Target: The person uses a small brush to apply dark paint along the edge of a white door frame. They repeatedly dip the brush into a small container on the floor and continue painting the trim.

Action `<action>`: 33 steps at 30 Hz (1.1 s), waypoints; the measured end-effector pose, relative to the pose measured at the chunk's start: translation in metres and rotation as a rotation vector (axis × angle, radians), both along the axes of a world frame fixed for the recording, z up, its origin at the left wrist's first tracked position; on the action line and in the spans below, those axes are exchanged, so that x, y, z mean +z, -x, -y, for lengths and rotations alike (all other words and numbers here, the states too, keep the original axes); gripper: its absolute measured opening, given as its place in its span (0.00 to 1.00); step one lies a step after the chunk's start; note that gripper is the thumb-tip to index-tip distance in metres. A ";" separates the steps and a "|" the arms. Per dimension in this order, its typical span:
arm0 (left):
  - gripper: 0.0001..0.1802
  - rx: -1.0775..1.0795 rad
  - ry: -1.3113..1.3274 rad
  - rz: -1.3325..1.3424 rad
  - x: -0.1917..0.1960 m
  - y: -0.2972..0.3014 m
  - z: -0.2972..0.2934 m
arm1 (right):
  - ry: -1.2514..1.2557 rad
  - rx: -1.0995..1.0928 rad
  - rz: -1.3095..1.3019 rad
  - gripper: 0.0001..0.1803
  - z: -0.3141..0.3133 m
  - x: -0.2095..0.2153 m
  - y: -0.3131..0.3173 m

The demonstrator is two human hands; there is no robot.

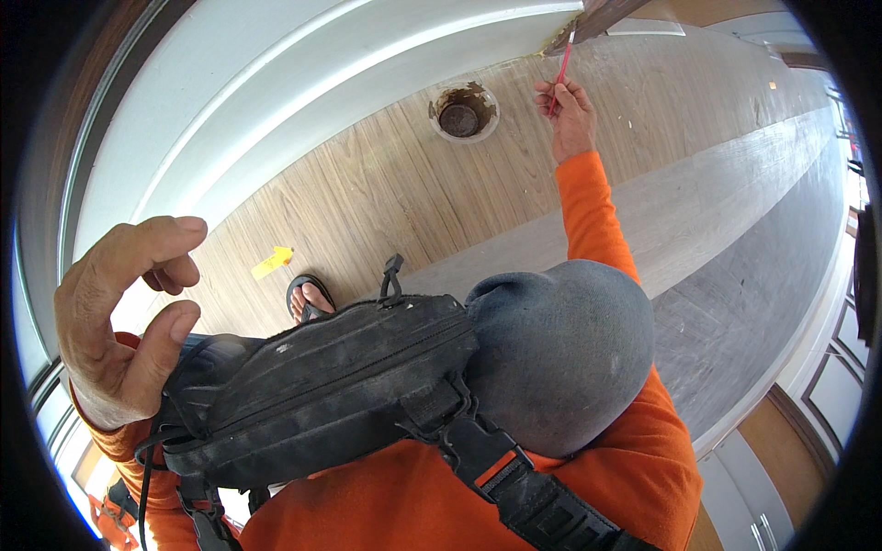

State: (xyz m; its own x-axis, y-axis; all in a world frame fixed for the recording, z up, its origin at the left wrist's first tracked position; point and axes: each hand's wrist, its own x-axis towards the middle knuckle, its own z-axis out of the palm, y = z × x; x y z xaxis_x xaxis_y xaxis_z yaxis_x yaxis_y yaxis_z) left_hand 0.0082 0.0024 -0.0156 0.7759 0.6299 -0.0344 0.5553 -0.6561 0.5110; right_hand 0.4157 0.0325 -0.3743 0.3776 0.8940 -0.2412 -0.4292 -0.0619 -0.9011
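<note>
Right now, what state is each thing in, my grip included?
Right grip: closed on brush
Brush: held, tip near brown trim
Left grip: open, empty
Tub: uncovered, brown-smeared inside
Bag: worn, zip apparently shut
Sandal: worn
Yellow strip: lying on floor

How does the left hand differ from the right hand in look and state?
The left hand looks empty, with curved fingers; the right hand holds a thin red-handled tool. The left hand is near the camera and looks larger; the right hand is extended over the floor and looks smaller. Both are bare.
</note>
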 end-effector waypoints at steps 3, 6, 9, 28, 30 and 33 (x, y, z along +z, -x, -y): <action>0.24 -0.003 0.006 0.001 0.000 0.000 -0.001 | 0.010 -0.003 -0.006 0.07 0.001 0.001 0.001; 0.24 -0.015 0.005 0.007 -0.001 0.001 -0.002 | 0.006 -0.002 -0.004 0.07 0.002 0.002 -0.001; 0.24 0.014 -0.007 -0.029 0.012 0.003 0.004 | 0.002 0.031 -0.054 0.07 -0.008 -0.001 0.016; 0.24 -0.010 -0.001 0.001 0.001 0.000 0.001 | -0.034 -0.022 0.011 0.07 0.004 0.004 0.003; 0.24 -0.011 0.003 0.009 0.000 0.000 0.001 | -0.017 -0.021 0.023 0.07 0.004 0.003 -0.003; 0.24 0.008 0.002 -0.019 0.008 0.000 0.004 | 0.003 0.002 0.000 0.07 -0.003 0.001 0.005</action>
